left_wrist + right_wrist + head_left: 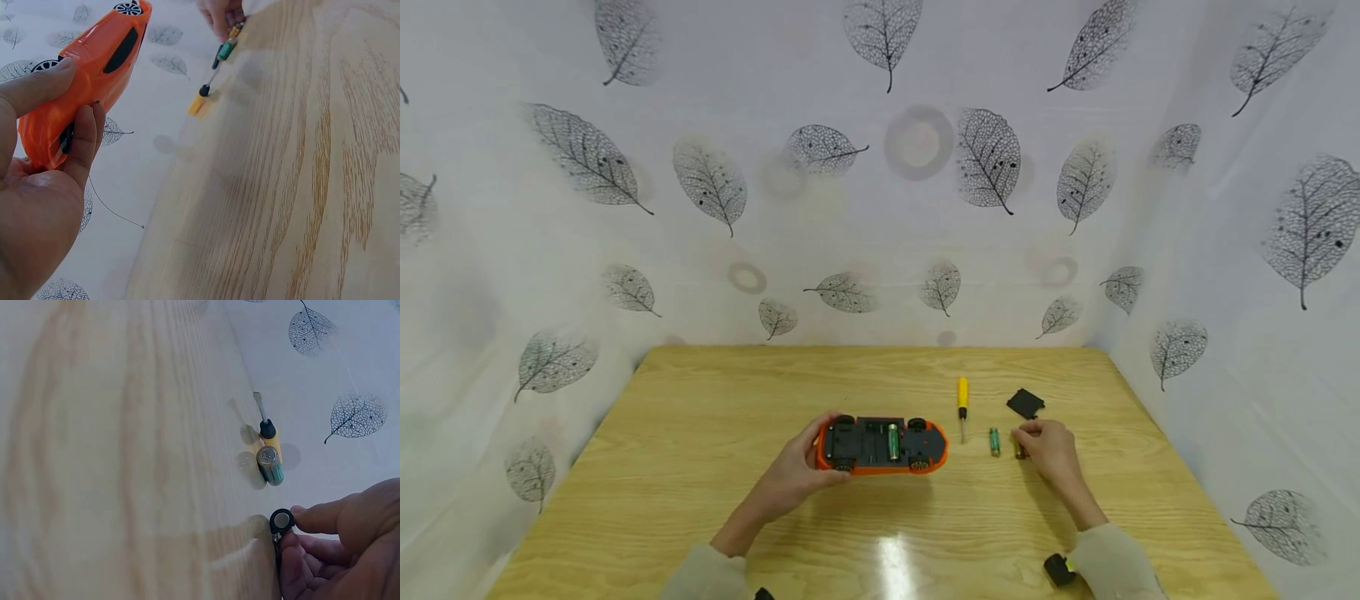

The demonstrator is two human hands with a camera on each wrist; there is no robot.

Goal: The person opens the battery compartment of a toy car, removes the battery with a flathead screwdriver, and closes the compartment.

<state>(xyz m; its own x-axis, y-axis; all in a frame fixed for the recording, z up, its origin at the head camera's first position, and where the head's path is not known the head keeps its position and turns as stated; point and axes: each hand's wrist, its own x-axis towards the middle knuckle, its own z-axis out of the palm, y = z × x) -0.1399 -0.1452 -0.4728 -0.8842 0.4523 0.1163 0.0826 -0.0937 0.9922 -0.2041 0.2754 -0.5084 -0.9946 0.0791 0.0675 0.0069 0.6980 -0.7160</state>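
Wooden tabletop (700, 417) nearest, glossy under the light, with two pale sleeves coming in over its front edge. Left of centre, left hand (790, 479) with its grip closed round the tail end of an orange toy car (880, 446), thumb on one flank and fingers curled over the other. Lying belly-up on the tabletop, wheels skyward, battery bay uncovered, with a seated battery (892, 442) already in one slot and the slot beside it seemingly bare. To the right, right hand (1048, 450) low on the wood, grip narrowed to a fingertip pinch on a held battery (282, 520), not yet lifted clear as far as can be told. Just beside that, towards the car, a green loose battery (994, 442) lying free. Slightly further back, a yellow-handled screwdriver (962, 404) between car and batteries, tip towards the person, and a black bay cover (1025, 403) just beyond the right hand. Behind everything, leaf-printed cloth (880, 208) on three sides.

Judged as the battery-loading step, part done. Calls next for carrying the held battery over to the open bay, matching its ends to the contacts, and pressing it down while steadying the car with the left hand
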